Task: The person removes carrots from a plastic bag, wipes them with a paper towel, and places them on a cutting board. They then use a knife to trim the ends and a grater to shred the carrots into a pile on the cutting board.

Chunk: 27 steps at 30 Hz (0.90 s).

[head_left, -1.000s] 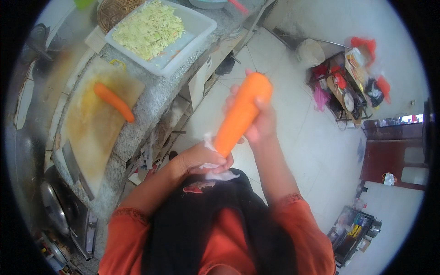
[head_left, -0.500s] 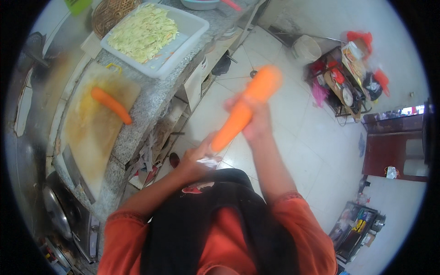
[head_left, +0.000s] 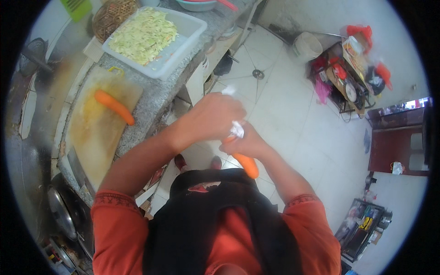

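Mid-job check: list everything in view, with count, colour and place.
Counter: 1, speckled grey, left side
Cutting board: 1, yellowish, on counter
Carrot: 1, orange, on cutting board
Knife: 1, grey, at board's edge
Tray: 1, white, on counter
Shredded vegetable: heap, pale green, in tray
Woven basket: 1, brown, left of tray
Bowl: 1, pale blue, top edge
Lid: 1, silver, lower left
Bucket: 1, whitish, upper right
Cluttered racks: 2, dark, right side
Second carrot: 1, orange, in right hand
White wrap: count unclear, white, at left hand
Shoes: 2, dark red, below hands
Apron: 1, black, bottom centre
Shirt: 1, orange-red, under apron
Left hand: 1, bare, centre
Right hand: 1, bare, centre
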Available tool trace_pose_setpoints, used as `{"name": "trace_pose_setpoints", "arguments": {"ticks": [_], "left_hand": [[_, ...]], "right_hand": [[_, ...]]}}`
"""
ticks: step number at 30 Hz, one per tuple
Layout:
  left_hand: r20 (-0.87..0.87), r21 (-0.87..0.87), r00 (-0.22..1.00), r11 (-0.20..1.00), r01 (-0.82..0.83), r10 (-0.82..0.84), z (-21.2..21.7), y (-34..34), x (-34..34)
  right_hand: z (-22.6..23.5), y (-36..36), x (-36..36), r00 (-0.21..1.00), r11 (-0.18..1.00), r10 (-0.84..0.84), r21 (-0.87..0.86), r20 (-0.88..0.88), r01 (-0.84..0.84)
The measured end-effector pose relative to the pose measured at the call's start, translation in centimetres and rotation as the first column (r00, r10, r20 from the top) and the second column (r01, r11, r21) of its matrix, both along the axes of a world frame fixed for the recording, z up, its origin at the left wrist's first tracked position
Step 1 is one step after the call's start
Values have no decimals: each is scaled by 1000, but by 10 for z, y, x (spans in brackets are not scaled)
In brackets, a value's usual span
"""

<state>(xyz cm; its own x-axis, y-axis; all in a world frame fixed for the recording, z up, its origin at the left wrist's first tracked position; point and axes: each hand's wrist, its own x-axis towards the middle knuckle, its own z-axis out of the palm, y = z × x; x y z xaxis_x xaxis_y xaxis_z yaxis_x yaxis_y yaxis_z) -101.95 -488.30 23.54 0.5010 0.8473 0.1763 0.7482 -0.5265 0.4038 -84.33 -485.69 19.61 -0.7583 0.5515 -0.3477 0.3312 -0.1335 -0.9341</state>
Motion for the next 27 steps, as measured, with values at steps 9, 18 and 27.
{"name": "trace_pose_setpoints", "arguments": {"ticks": [9,18,27], "left_hand": [[315,-796,942,571,198,113,-29,25,-13],[599,-694,405,197,692,691,-47,4,-8],[540,-841,52,539,37,840,-64,-33,37]], "right_hand": [[9,-10,5,919,614,37,716,393,-332],[17,-10,9,986,618,15,773,169,-142],[18,16,-10,966,953,-254,161,-50,259]]}}
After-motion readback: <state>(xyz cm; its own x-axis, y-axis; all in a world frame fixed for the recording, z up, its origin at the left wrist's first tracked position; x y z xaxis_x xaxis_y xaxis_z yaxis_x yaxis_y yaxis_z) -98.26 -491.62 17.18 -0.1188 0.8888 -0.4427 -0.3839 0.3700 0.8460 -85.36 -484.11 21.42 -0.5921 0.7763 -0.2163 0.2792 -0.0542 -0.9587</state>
